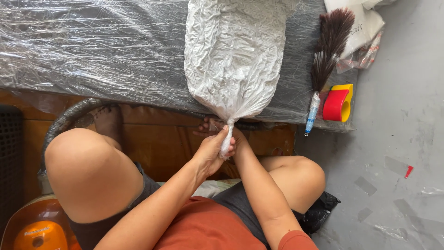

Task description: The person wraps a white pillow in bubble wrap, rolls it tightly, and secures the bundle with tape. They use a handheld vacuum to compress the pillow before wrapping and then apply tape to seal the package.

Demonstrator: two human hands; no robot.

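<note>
Where the white crinkled bag [233,60] narrows to a twisted neck, it is gripped by the left hand [213,150], closed around it, with the right hand [238,138] partly hidden behind, its grip not discernible. Its bulging, wrinkled body is laid on the plastic-wrapped grey mattress [92,51], near a feather duster [326,55] and red-yellow tape dispenser [339,103].

Illumination: bright, even daylight. Shadows: soft, faint. Glare: white streaks across the plastic wrap [92,46]. Focus: sharp throughout. Edge distortion: slight wide-angle stretching.
</note>
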